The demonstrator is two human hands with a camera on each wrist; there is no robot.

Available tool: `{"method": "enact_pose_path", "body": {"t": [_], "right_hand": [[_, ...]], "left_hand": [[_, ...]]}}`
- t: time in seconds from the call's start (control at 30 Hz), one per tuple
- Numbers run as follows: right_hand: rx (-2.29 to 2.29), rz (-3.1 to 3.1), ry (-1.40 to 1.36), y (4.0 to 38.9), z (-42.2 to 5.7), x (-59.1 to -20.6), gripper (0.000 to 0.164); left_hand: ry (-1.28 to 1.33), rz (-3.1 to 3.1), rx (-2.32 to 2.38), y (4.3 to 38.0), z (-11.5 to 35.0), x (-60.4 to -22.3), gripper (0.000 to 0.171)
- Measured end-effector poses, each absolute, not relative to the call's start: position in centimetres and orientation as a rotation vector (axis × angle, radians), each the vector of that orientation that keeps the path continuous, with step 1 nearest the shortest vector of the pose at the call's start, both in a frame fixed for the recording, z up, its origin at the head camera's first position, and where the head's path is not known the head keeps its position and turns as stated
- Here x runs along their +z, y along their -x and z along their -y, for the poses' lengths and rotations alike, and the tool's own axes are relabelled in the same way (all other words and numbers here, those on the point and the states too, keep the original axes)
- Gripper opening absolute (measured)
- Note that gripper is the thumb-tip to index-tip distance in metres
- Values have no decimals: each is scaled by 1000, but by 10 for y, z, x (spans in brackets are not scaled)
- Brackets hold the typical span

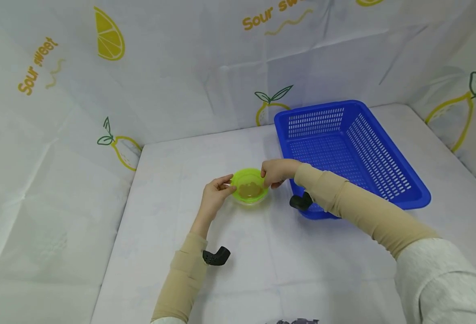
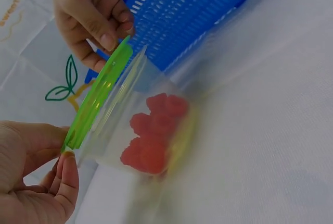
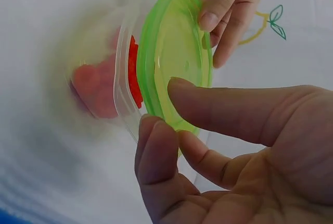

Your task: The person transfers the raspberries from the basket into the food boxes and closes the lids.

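A bright green round lid is pinched at its left edge by my left hand and at its right edge by my right hand. Just beneath it stands a clear plastic container. Several red raspberries lie inside, seen through its wall in both wrist views. In the right wrist view a gap shows between the lid and the container's rim; whether they touch anywhere I cannot tell. From the head, the raspberries appear only as a brownish patch through the lid.
A large blue slotted basket stands at the back right, close to my right forearm. White cloth with lemon prints covers the table and hangs behind as a wall. Black wrist-camera mounts stick out from both forearms. Something dark peeks in at the bottom edge.
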State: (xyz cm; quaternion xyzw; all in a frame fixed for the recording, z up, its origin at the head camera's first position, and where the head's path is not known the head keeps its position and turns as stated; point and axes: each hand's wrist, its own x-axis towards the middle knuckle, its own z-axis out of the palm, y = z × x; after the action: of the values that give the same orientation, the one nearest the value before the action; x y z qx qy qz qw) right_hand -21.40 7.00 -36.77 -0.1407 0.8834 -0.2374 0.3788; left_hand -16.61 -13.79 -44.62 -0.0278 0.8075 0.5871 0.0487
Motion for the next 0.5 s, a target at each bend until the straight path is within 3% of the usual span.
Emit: {"method": "enact_pose_path", "body": {"t": [0.5], "right_hand": [[-618, -2175, 289, 213, -64, -374, 45]], "left_hand": [[82, -2438, 1749, 164, 143, -456, 41]]}}
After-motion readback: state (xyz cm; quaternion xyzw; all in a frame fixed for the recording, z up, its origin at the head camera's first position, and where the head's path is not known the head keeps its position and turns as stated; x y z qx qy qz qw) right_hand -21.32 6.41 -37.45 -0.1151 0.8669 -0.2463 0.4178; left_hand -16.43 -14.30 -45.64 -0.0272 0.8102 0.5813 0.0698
